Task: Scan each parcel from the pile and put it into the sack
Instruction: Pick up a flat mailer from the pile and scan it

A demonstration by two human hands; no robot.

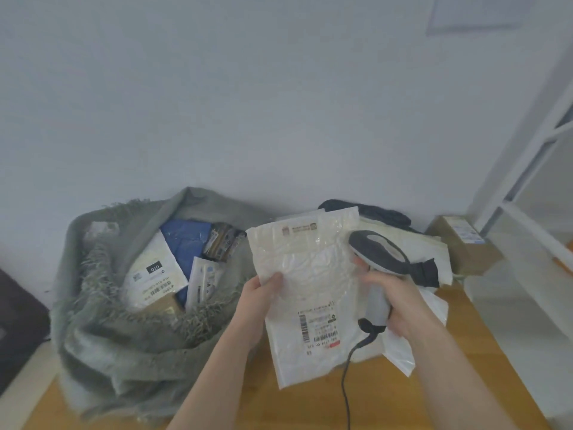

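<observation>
My left hand [262, 301] grips the left edge of a white plastic mailer parcel [310, 283], held up in the middle of the view with its barcode label toward me. My right hand [400, 305] grips the handle of a grey and white handheld scanner [376, 252], whose head sits over the parcel's upper right part. The scanner's black cable [348, 367] hangs down. To the left stands the grey-green woven sack [102, 321], open, with several parcels inside. The pile of white and dark parcels [412, 243] lies behind my right hand.
A brown cardboard box [465, 246] sits at the right by a white frame [527, 193]. The wooden floor [310, 405] shows below my arms. A white wall stands behind everything. Something dark lies at the far left edge [15, 324].
</observation>
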